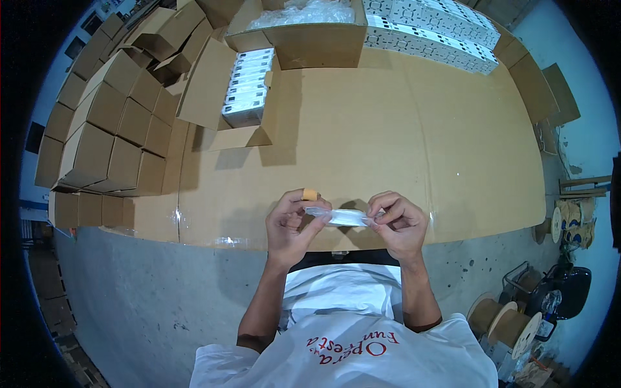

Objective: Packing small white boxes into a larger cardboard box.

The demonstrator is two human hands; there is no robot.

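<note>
Both hands hold a small clear plastic bag point(344, 216) with a pale flat item inside, level above the near edge of a cardboard-covered table point(401, 129). My left hand point(294, 223) pinches the bag's left end; a tan bandage wraps one fingertip. My right hand point(398, 223) grips the right end with curled fingers. The bag stretches between the two hands.
An open carton point(249, 87) with rows of small white boxes stands at the back left. A larger open carton point(304, 29) holds clear plastic bags. White boxes point(440, 29) are stacked at the back right. Folded brown cartons point(110, 123) pile up on the left. Cable spools point(511, 320) sit on the floor at the right.
</note>
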